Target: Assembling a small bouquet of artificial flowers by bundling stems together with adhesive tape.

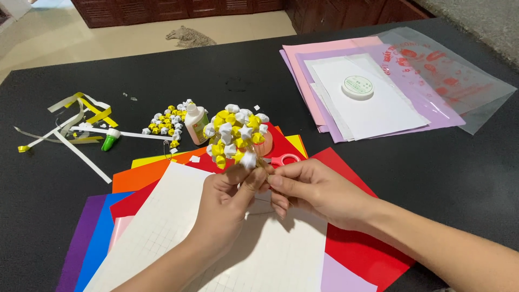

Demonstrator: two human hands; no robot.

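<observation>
Both hands up over the gridded white sheet (238,243), holding the star bouquet (236,133): a cluster of small yellow and white folded paper stars on thin stems, heads tilted away from me, above the fanned coloured sheets (135,176).

Left hand (230,203): grip closed on the stems just under the star heads, thumb and forefinger pinching. Right hand (311,192): fingers closed on the same stem bundle from the other side, fingertips touching the left thumb. I cannot tell whether anything thin, such as thread, runs between the fingers; too small to see.

Judgement on doing this well:
- Keep the left pinch high, close under the heads, so the stems do not splay.
- Let the right fingers do the fine work; the left only steadies.
- Light pressure. Paper stars crush easily, and the one lowest white star sits right against my left thumb.
- Hold the bundle over the sheet, so a dropped star lands where I can find it.

Around: red-handled scissors (282,160) just behind my hands, partly under the bouquet. Glue bottle (195,123) beside a pile of loose stars (168,120). Paper strips (75,124) and a green cap (110,141) far left. Round white spool (358,87) on the pastel paper stack (324,70), well apart, upper right on the black bench (443,173).
</observation>
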